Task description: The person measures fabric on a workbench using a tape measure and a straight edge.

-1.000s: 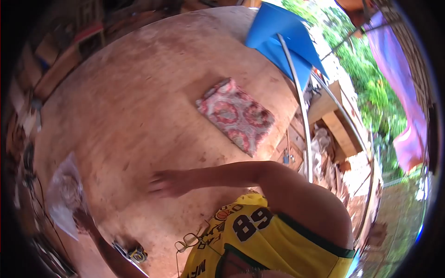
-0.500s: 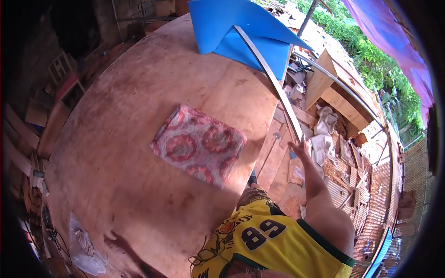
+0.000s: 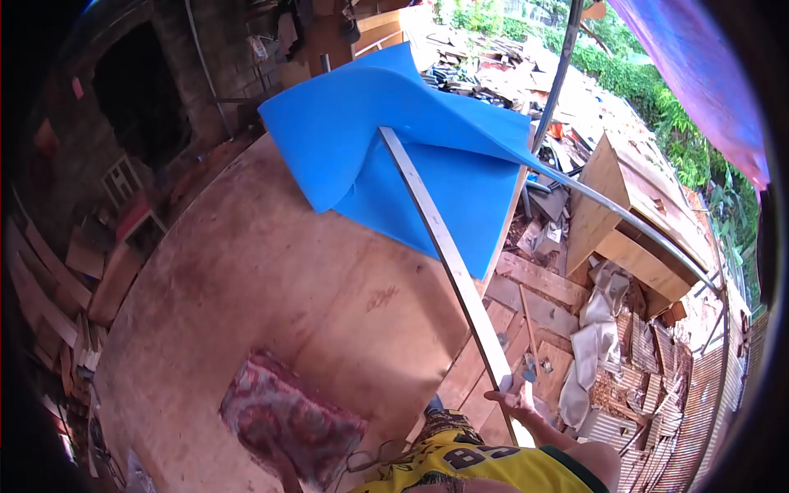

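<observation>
A long pale flat bar [image 3: 444, 246] slants across the table's right edge. Its far end meets the raised fold of a big blue sheet [image 3: 329, 123] at the table's far side. My right hand [image 3: 519, 400] grips the bar near its close end, just past the table edge. A folded red and pink patterned cloth [image 3: 288, 411] lies on the table in front of me, somewhat blurred. My left hand [image 3: 285, 475] is low in the view at the cloth's near edge. It is dark and blurred, so its fingers cannot be made out.
The wide brown wooden tabletop [image 3: 230, 271] fills the middle. Wooden boxes [image 3: 633, 238], whitish fabric [image 3: 592, 345] and scattered boards lie to the right. A metal pole [image 3: 559, 74] rises behind the sheet. A small chair [image 3: 131, 201] stands at the left.
The view has tilted up, so the table, cloth and blue sheet appear lower. My left hand has moved from the table's near left to the cloth. My right hand stays at the bar.
</observation>
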Demonstrator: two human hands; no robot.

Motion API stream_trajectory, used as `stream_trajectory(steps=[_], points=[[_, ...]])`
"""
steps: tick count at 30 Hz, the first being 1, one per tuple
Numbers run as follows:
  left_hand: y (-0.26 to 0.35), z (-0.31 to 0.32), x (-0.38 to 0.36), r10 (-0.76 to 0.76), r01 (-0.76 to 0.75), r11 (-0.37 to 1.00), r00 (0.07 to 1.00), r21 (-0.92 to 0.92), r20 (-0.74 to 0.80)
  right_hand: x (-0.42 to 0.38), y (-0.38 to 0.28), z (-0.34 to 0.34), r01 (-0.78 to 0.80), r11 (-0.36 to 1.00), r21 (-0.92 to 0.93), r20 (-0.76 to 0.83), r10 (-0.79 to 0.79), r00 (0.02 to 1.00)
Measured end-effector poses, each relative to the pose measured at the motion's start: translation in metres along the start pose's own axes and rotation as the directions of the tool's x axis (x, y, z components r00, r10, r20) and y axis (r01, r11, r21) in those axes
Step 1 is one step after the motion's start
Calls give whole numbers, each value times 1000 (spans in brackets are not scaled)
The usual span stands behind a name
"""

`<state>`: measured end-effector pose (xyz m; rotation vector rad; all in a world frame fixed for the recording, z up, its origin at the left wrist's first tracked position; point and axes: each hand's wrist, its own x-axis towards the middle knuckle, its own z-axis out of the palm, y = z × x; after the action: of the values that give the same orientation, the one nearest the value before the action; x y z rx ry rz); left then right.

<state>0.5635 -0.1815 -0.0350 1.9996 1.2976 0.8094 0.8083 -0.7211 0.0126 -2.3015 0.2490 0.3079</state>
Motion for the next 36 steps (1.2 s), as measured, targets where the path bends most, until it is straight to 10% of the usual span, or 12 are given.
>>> stream_trajectory(steps=[4,8,9,10,11,12,16,23,25,27,31,36], points=[[-51,21,9,29,-33,999,992,-30,-122,71,-95,-48,-18,1000,16,67,17,998],[-30,5,-4,89,-64,983,985,173,-147,219,-144,-53,285,747,601,-7,-352,936],[20,2,-9,46,-37,997,990,71,-130,275,-144,-60,327,921,212,62,-346,936],[55,6,-11,2,-6,999,993,-36,-118,341,-140,-59,919,361,-156,-88,-932,351],[66,7,-13,-22,20,1000,991,-18,-129,363,-173,-65,586,800,129,-41,-586,809],[72,3,-13,-29,36,998,993,59,-110,431,-170,-62,714,602,-358,-65,-779,624],[79,5,-14,-57,79,974,993,214,-107,576,-186,-66,431,894,122,-302,-380,874],[55,10,-15,-205,258,933,954,252,-218,602,-131,-100,403,910,96,-435,-326,839],[-9,20,-8,-282,167,928,899,-333,-336,602,-122,-121,396,916,72,-498,-311,810],[28,0,-7,-347,334,905,938,-262,-1,594,-112,-141,398,917,18,-602,-308,737],[109,19,-32,-130,127,992,950,-27,-283,411,-183,-115,577,803,152,-812,-232,536],[145,75,-46,-218,191,956,970,-221,-108,285,-136,47,712,658,245,-15,-732,681]])
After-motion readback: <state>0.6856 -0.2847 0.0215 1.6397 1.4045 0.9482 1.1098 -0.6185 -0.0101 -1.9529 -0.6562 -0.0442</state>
